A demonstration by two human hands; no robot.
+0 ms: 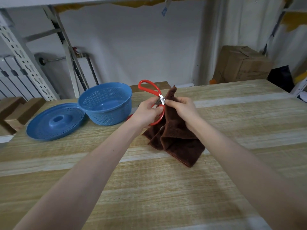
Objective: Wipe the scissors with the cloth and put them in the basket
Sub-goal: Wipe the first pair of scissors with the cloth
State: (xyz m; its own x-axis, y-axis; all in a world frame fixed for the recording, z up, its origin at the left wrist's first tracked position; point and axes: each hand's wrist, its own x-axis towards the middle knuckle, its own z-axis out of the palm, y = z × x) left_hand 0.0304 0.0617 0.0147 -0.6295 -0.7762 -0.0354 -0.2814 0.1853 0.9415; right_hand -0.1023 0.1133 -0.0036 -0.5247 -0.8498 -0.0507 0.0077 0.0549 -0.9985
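Wiping step. The brown cloth [179, 140] trails onto the worktop [149, 188]. Its upper part is lifted by the right hand [181, 107], whose fingers [171, 102] pinch it around the blades just past the pivot. The left hand [146, 112] grips the lower red handle of the scissors [161, 99], held above the worktop; the blades are hidden in the cloth. Advised: steady the handle, draw the cloth toward the tips, fingers on the flats, then wipe the 2nd face. Beyond, left: open blue basket [108, 115] beside its lid [54, 122].
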